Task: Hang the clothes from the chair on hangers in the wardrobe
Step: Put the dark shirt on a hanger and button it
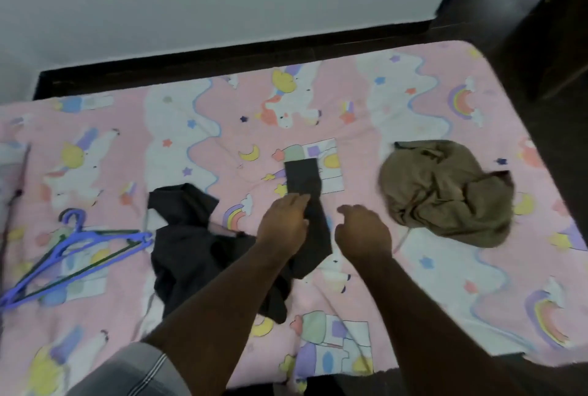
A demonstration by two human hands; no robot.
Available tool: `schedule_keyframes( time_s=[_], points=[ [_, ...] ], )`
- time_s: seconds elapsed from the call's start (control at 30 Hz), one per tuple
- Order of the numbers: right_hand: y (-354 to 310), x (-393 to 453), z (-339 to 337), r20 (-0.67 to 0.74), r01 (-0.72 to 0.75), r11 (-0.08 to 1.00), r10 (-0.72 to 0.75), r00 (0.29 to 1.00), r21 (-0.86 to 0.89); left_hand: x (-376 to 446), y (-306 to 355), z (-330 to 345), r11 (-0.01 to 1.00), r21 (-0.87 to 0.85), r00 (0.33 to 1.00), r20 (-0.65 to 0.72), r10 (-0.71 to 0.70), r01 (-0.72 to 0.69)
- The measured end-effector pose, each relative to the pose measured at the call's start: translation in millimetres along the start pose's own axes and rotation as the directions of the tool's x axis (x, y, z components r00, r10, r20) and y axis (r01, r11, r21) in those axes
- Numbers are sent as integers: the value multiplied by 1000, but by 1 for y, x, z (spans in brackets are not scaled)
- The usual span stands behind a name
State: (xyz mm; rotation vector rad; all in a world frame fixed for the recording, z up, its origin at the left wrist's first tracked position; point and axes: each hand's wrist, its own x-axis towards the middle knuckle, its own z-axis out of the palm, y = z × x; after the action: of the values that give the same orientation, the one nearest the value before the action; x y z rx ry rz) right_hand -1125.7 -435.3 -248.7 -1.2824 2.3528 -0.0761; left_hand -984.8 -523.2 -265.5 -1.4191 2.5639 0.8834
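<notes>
A dark grey garment (pixel 191 236) lies spread across the pink patterned bed (pixel 445 284), one long strip of it (pixel 302 182) stretched away from me. My left hand (pixel 283 223) lies on that strip with its fingers on the cloth. Just to the right, my right hand (pixel 362 233) hovers with fingers loosely curled and nothing in it. A crumpled olive-brown garment (pixel 445 192) sits farther right. Two hangers, one blue (pixel 73 246) and one dark green (pixel 95 263), lie at the left.
A dark bed frame (pixel 222 55) runs along the white wall behind. A dark wooden wardrobe or cabinet (pixel 541 29) stands at the top right corner. A thin dark stick (pixel 16 192) lies at the far left edge.
</notes>
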Motion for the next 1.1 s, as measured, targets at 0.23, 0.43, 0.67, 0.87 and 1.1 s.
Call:
schedule_keyframes(
  time_s=[0.23,0.43,0.67,0.87,1.1],
  points=[
    [-90,-39,84,271,236,967,-252,929,90,-90,-123,0,960,66,962,-52,-270,273],
    [-123,-71,128,328,244,966,-257,909,81,-148,-171,9,925,43,912,-191,-363,377],
    [-115,-73,162,197,49,998,-40,980,-43,-186,-200,34,943,10,932,-150,-329,334],
    [-114,-89,172,163,-20,999,13,986,40,-194,-211,50,954,22,951,-95,-295,298],
    [-129,-118,117,-20,55,987,-53,998,148,-204,-191,1,949,-208,913,-285,-292,238]
  ],
)
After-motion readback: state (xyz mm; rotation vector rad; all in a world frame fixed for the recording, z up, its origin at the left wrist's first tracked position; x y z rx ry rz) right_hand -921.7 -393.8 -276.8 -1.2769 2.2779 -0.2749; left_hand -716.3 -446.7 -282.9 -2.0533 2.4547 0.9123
